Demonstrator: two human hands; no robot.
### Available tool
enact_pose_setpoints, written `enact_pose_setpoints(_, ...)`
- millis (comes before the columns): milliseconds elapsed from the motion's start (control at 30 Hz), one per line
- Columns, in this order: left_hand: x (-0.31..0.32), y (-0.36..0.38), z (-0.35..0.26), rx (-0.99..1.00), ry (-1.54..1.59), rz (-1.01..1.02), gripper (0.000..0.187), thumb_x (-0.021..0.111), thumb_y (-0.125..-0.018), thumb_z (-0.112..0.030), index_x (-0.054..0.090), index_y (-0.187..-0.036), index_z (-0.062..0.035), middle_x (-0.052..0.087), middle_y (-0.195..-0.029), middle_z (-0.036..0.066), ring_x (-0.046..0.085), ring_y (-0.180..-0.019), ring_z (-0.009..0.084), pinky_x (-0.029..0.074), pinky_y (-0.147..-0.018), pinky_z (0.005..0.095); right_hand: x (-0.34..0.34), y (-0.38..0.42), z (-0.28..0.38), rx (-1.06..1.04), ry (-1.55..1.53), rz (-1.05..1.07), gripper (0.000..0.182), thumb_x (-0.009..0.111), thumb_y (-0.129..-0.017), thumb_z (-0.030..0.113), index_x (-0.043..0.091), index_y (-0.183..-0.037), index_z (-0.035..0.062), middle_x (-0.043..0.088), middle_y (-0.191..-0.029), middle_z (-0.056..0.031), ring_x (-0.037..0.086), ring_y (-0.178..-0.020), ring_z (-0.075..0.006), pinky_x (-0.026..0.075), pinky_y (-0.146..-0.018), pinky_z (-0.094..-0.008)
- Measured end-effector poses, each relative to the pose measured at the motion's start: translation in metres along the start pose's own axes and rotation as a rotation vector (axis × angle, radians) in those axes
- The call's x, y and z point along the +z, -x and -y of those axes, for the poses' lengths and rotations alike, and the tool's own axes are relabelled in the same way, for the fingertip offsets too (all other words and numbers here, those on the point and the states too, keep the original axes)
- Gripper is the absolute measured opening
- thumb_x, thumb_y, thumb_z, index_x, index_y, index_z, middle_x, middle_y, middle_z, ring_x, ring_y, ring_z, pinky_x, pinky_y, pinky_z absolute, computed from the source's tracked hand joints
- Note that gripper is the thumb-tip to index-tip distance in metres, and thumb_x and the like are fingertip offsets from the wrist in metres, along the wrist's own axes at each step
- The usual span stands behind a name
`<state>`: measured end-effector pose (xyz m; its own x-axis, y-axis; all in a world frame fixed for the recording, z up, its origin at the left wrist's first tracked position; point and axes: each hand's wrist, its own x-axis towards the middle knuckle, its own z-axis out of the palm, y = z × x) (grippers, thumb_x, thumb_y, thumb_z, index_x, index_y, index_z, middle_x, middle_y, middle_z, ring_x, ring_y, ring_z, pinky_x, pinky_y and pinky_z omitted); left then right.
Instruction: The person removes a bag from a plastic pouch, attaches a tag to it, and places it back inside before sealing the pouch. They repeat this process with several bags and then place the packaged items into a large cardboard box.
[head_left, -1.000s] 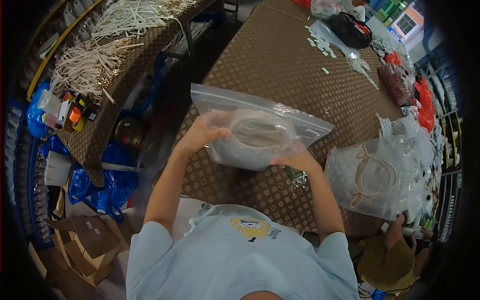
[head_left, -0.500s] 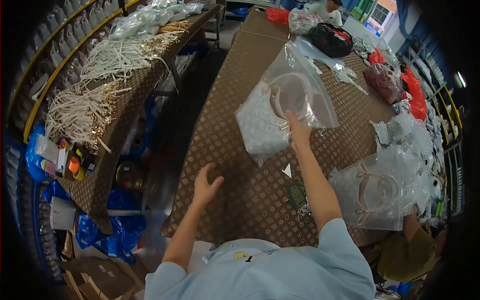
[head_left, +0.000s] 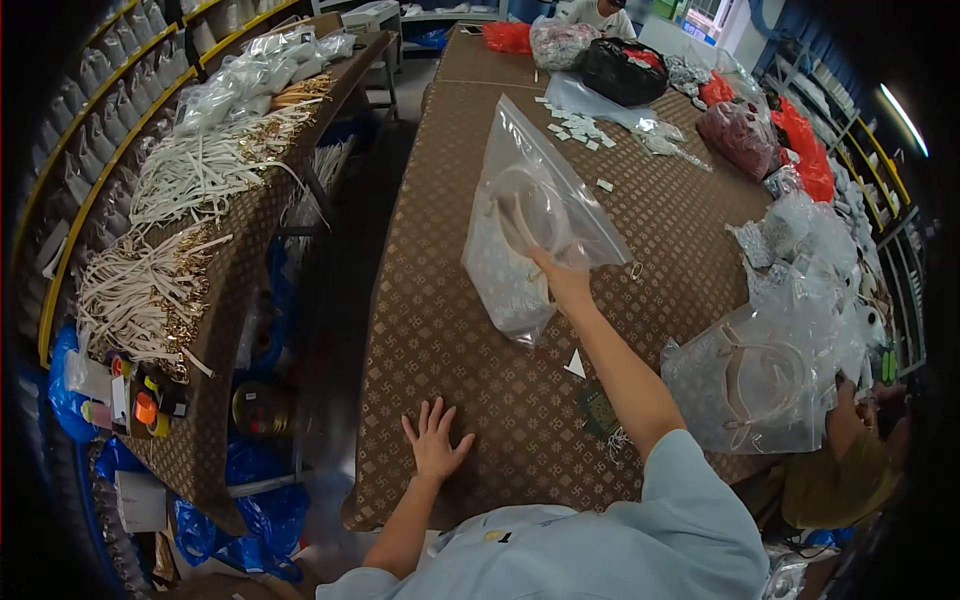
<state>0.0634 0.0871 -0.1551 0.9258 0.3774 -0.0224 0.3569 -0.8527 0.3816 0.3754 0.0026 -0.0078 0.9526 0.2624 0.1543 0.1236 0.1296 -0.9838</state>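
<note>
My right hand grips the side of a handbag, pale with long beige handles, inside a clear plastic bag. My fingers are partly hidden behind the plastic. The bag's flap points away from me over the brown patterned tabletop. Near the front left of the table lies my left hand, fingers spread and holding nothing. Between my forearms are a small white triangular piece and dark green tags with white strings.
To the right rests another clear-bagged handbag, a co-worker's arm beside it. Small white cards, a black bag and red bags sit farther back. A left side table holds piled straps.
My left hand has come down from the air to the tabletop, fingers now spread. The bagged handbag has turned more edge-on in my right hand. The camera view has shifted.
</note>
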Motion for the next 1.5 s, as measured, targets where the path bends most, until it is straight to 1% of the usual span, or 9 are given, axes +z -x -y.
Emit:
enact_pose_setpoints(167, -0.087, -0.062, -0.038, 0.044, 0.767, -0.399, 0.083, 0.073, -0.075, -0.033, 0.029, -0.139, -0.0022, 0.024, -0.147, 0.019, 0.023, -0.136, 0.0342, 0.018, -0.111, 0.0442, -0.031, 0.101, 0.034, 0.229, 0.191, 0.19, 0.036, 0.071, -0.08, 0.017, 0.055, -0.106, -0.0022, 0.062, -0.091, -0.0096, 0.06, -0.069, -0.0126, 0.047, -0.053, -0.0255)
enact_pose_setpoints(267, -0.178, -0.088, -0.072, 0.233, 0.97, -0.621, 0.083, 0.075, -0.074, -0.024, 0.028, -0.139, -0.0013, 0.029, -0.143, 0.018, 0.033, -0.13, 0.0295, 0.029, -0.105, 0.0407, -0.058, 0.132, 0.038, 0.427, 0.414, 0.631, 0.061, 0.076, -0.077, 0.023, 0.048, -0.124, -0.0024, 0.058, -0.115, -0.0134, 0.057, -0.098, -0.0165, 0.048, -0.082, -0.0303)
enact_pose_setpoints(500, -0.212, -0.101, -0.066, 0.202, 1.295, -0.449, 0.059, 0.072, -0.079, -0.008, 0.041, -0.13, -0.0041, 0.054, -0.1, 0.003, 0.054, -0.091, 0.0107, 0.045, -0.084, 0.0252, -0.097, 0.112, 0.192, -0.12, 0.313, 1.054, 0.105, 0.08, -0.065, 0.044, 0.025, -0.142, 0.0007, 0.034, -0.143, -0.018, 0.036, -0.131, -0.0306, 0.031, -0.104, -0.0404)
enact_pose_setpoints(567, -0.212, -0.103, -0.066, 0.181, 1.325, -0.484, 0.053, 0.07, -0.081, -0.008, 0.044, -0.127, -0.0043, 0.055, -0.098, 0.002, 0.054, -0.089, 0.0102, 0.045, -0.084, 0.0247, -0.063, 0.113, 0.207, -0.467, 0.846, 0.866, 0.081, 0.071, -0.071, 0.05, 0.045, -0.132, 0.0038, 0.052, -0.127, -0.0192, 0.052, -0.116, -0.0315, 0.04, -0.096, -0.0403)
enact_pose_setpoints(667, -0.219, -0.11, -0.067, 0.279, 1.424, -0.579, 0.04, 0.066, -0.084, -0.005, 0.05, -0.12, -0.0049, 0.056, -0.095, 0.0, 0.055, -0.083, 0.0088, 0.045, -0.08, 0.0229, -0.009, 0.111, 0.214, -0.27, 1.123, 1.031, 0.043, 0.069, -0.076, 0.035, 0.064, -0.106, 0.0036, 0.067, -0.097, -0.0118, 0.064, -0.088, -0.0249, 0.048, -0.077, -0.0364)
enact_pose_setpoints(867, -0.242, -0.086, -0.078, 0.212, 1.132, -1.108, 0.024, 0.061, -0.087, -0.004, 0.057, -0.111, -0.0027, 0.058, -0.088, -0.002, 0.054, -0.079, 0.0065, 0.044, -0.072, 0.0208, -0.011, 0.075, 0.201, -0.193, 0.859, 1.085, 0.018, 0.063, -0.078, 0.017, 0.068, -0.082, 0.0012, 0.065, -0.068, -0.0081, 0.061, -0.063, -0.0177, 0.047, -0.061, -0.0318)
enact_pose_setpoints(1100, -0.225, -0.036, -0.14, 0.031, 1.057, -0.076, 0.033, 0.062, -0.089, -0.029, 0.067, -0.081, 0.0029, 0.064, -0.068, 0.004, 0.057, -0.06, 0.0074, 0.045, -0.056, 0.022, -0.008, 0.086, 0.204, -0.056, 0.942, 1.033, 0.022, 0.07, -0.073, 0.021, 0.068, -0.08, 0.0004, 0.063, -0.066, -0.0068, 0.057, -0.061, -0.013, 0.043, -0.056, -0.0275)
enact_pose_setpoints(1300, -0.224, -0.056, -0.141, 0.02, 1.143, 0.072, 0.032, 0.056, -0.093, -0.028, 0.067, -0.087, 0.0013, 0.066, -0.074, 0.007, 0.063, -0.068, 0.011, 0.05, -0.061, 0.023, -0.019, 0.092, 0.181, -0.101, 0.744, 1.014, 0.026, 0.074, -0.074, 0.023, 0.06, -0.071, 0.0009, 0.055, -0.06, -0.0006, 0.049, -0.058, -0.0067, 0.037, -0.051, -0.0261)
enact_pose_setpoints(1500, -0.213, -0.055, -0.134, 0.123, 1.357, 0.043, 0.028, 0.055, -0.094, -0.025, 0.066, -0.086, 0.0001, 0.063, -0.072, 0.003, 0.058, -0.066, 0.0072, 0.047, -0.062, 0.0216, -0.017, 0.08, 0.177, 0.398, 0.35, 1.084, 0.022, 0.072, -0.078, 0.02, 0.058, -0.071, 0.0053, 0.052, -0.062, 0.0014, 0.046, -0.061, -0.0082, 0.038, -0.055, -0.0254)
